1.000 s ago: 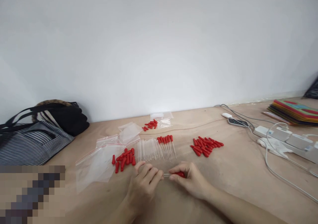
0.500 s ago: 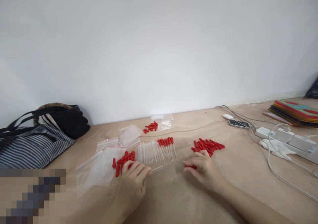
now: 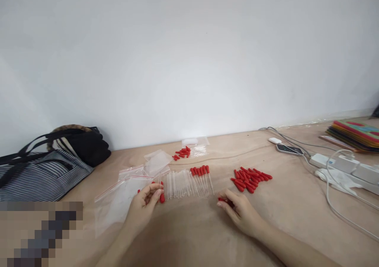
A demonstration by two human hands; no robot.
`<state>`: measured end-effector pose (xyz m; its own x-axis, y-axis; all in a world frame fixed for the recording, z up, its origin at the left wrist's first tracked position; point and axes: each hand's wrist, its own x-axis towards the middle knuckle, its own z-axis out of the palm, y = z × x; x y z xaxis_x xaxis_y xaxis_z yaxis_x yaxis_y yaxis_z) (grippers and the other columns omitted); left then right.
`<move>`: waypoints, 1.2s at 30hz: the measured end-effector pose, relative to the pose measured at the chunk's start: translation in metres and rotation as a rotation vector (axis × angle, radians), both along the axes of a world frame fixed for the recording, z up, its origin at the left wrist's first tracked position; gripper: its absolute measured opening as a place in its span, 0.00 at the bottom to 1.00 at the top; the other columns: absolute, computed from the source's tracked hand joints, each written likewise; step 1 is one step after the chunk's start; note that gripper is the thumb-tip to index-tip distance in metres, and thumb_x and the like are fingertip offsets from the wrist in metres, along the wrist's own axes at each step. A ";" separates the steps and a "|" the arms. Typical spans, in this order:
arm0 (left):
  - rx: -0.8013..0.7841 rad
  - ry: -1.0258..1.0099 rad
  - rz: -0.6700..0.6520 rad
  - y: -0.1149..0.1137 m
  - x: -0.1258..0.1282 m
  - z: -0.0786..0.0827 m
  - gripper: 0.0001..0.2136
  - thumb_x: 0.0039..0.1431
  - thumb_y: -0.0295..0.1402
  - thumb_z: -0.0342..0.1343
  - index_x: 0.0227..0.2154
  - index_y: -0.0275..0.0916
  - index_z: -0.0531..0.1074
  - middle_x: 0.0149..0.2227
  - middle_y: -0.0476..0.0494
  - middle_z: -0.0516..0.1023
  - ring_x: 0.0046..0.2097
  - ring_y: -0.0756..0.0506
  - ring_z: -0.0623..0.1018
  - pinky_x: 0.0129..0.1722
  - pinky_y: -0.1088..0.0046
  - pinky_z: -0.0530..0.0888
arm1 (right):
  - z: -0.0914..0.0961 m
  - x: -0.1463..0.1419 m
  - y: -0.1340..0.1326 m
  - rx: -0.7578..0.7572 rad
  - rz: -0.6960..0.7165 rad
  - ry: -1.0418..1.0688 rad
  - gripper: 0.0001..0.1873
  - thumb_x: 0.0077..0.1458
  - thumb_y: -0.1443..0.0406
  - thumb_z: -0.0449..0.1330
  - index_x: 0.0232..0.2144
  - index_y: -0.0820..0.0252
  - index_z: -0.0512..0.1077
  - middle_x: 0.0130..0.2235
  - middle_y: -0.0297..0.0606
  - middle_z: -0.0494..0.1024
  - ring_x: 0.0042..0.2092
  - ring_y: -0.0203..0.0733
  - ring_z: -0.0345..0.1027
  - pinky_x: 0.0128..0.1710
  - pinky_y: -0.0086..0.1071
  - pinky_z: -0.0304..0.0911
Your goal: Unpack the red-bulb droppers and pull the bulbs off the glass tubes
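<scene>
My left hand [image 3: 144,200] is closed, its fingertips pinching a clear glass dropper tube [image 3: 160,178] that stands nearly upright. Behind that hand lie red rubber bulbs [image 3: 162,198], mostly hidden by it. To its right, a row of clear glass tubes [image 3: 177,184] lies on the table, ending in several finished-looking droppers with red bulbs [image 3: 200,171] on their far ends. My right hand [image 3: 237,208] is closed around a red rubber bulb [image 3: 220,199], of which only the tip shows. Just beyond it is a pile of red rubber bulbs [image 3: 250,177].
Clear zip bags [image 3: 111,208] lie at the left, near a striped bag [image 3: 44,174]. Small red bulbs [image 3: 182,153] and a clear packet [image 3: 199,148] sit by the wall. At the right are a phone-like device [image 3: 289,150], a power strip [image 3: 367,178] with cables, and a colourful stack [image 3: 355,135].
My left hand has turned over, and the tube in it has swung from lying flat to nearly upright. My right hand has drawn slightly away from the bulb pile, still holding a bulb.
</scene>
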<state>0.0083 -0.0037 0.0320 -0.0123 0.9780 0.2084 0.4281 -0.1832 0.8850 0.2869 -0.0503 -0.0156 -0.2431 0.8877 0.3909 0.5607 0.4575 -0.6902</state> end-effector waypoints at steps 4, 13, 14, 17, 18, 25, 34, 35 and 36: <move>-0.189 -0.180 -0.017 -0.002 0.002 0.000 0.21 0.35 0.48 0.61 0.28 0.36 0.71 0.26 0.45 0.76 0.28 0.47 0.74 0.30 0.71 0.71 | 0.003 0.001 -0.001 0.046 -0.019 -0.002 0.10 0.55 0.65 0.47 0.37 0.58 0.66 0.32 0.38 0.70 0.31 0.37 0.63 0.31 0.30 0.59; -0.429 -0.246 -0.289 -0.030 0.053 -0.018 0.18 0.41 0.48 0.58 0.24 0.35 0.69 0.24 0.49 0.73 0.24 0.53 0.68 0.26 0.77 0.65 | -0.003 -0.014 0.001 -0.048 0.032 -0.011 0.05 0.49 0.69 0.53 0.31 0.59 0.68 0.27 0.34 0.69 0.28 0.34 0.63 0.28 0.26 0.60; -0.421 -0.245 -0.302 -0.030 0.055 -0.018 0.19 0.40 0.48 0.58 0.25 0.36 0.69 0.24 0.49 0.73 0.24 0.53 0.67 0.26 0.77 0.65 | -0.004 -0.016 0.001 -0.048 0.061 -0.021 0.05 0.49 0.69 0.52 0.29 0.59 0.68 0.27 0.34 0.70 0.29 0.35 0.64 0.29 0.27 0.60; -0.411 -0.239 -0.326 -0.030 0.060 -0.019 0.19 0.39 0.49 0.59 0.24 0.35 0.69 0.23 0.51 0.71 0.25 0.53 0.66 0.26 0.77 0.63 | -0.006 -0.019 0.002 -0.001 0.120 -0.038 0.06 0.51 0.69 0.53 0.28 0.57 0.70 0.32 0.36 0.71 0.36 0.36 0.65 0.36 0.28 0.61; -0.411 -0.235 -0.333 -0.030 0.061 -0.019 0.19 0.39 0.49 0.59 0.23 0.35 0.69 0.23 0.51 0.70 0.25 0.53 0.65 0.26 0.78 0.62 | -0.006 -0.019 0.002 0.027 0.112 -0.041 0.06 0.51 0.68 0.53 0.29 0.57 0.71 0.34 0.37 0.71 0.37 0.37 0.65 0.37 0.29 0.61; -0.546 -0.216 -0.435 -0.034 0.085 -0.007 0.16 0.37 0.45 0.61 0.20 0.35 0.69 0.18 0.55 0.64 0.21 0.55 0.61 0.23 0.79 0.56 | 0.000 -0.006 0.003 0.627 -0.099 -0.294 0.17 0.53 0.71 0.50 0.45 0.51 0.66 0.33 0.38 0.70 0.32 0.37 0.61 0.33 0.33 0.52; -0.537 -0.353 -0.398 -0.033 0.103 -0.012 0.19 0.35 0.44 0.63 0.24 0.35 0.64 0.21 0.50 0.72 0.25 0.53 0.68 0.26 0.78 0.60 | 0.008 -0.016 -0.007 -0.112 -0.175 0.159 0.16 0.54 0.58 0.49 0.19 0.62 0.63 0.19 0.29 0.62 0.22 0.31 0.52 0.24 0.27 0.49; -0.517 -0.343 -0.403 -0.034 0.105 -0.015 0.19 0.35 0.44 0.63 0.23 0.36 0.63 0.21 0.51 0.72 0.24 0.53 0.67 0.25 0.78 0.59 | 0.008 -0.019 -0.007 -0.236 -0.158 0.231 0.18 0.53 0.56 0.49 0.18 0.62 0.62 0.18 0.29 0.61 0.22 0.31 0.52 0.23 0.26 0.48; -0.493 -0.327 -0.412 -0.034 0.106 -0.017 0.19 0.36 0.44 0.63 0.22 0.36 0.62 0.20 0.52 0.71 0.23 0.53 0.67 0.24 0.79 0.58 | 0.007 -0.022 -0.006 -0.326 -0.130 0.296 0.19 0.51 0.54 0.50 0.17 0.62 0.62 0.18 0.29 0.60 0.22 0.31 0.52 0.22 0.26 0.48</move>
<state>0.1147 -0.0376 0.0147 0.3919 0.8958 -0.2099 0.1097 0.1810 0.9773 0.2652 -0.0561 -0.0084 -0.0410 0.9916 0.1223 0.3559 0.1288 -0.9256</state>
